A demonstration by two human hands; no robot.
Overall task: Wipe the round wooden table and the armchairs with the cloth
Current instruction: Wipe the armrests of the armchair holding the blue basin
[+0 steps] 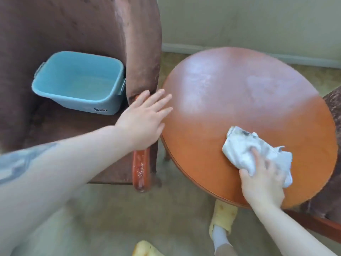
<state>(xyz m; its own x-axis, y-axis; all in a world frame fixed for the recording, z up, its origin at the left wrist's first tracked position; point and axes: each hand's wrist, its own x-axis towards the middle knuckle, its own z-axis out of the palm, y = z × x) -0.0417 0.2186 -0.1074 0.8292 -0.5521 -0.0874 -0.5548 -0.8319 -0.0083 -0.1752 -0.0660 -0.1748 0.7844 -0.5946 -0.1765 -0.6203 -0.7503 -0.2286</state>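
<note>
The right hand (262,183) presses a crumpled white cloth (256,154), already grey in patches, flat against the near right part of the round wooden surface (212,130), fingers clamped over the fabric. The left hand (145,117) is spread wide and holds nothing, lying across the gap between the surface's left edge and the wooden armrest (141,169) of the brown armchair (77,30). The far half of the surface carries a pale, hazy film while the near half looks a cleaner orange, so the wiping seems partly done. A blue tub (77,80) sits on the armchair seat. White specks on the armrest suggest both armchairs, including the second armchair (332,115) at the right, are not yet wiped.
</note>
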